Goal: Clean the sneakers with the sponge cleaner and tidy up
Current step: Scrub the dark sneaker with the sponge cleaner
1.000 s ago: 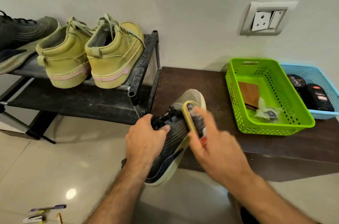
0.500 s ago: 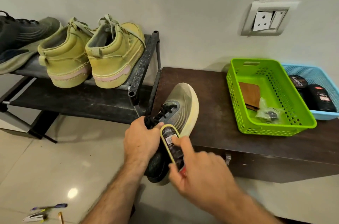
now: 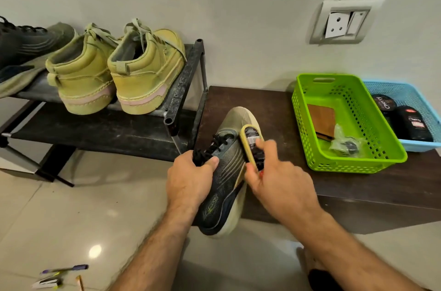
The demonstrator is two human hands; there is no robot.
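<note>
A dark sneaker with a pale sole and black laces lies tilted over the left front edge of the low dark table. My left hand grips it at the laces and tongue. My right hand holds the oval sponge cleaner, yellow-edged with a dark labelled top, pressed against the sneaker's right side near the toe. Its matching dark sneaker sits at the far left of the shoe rack.
A black shoe rack at left carries two olive high-top shoes. On the table stand a green basket with a brown block and a plastic bag, and a blue basket with polish containers. Pens lie on the tiled floor. A wall socket is above.
My right hand slid the sponge cleaner down toward the sneaker's heel and then back up toward the toe. My left hand kept its grip on the laces.
</note>
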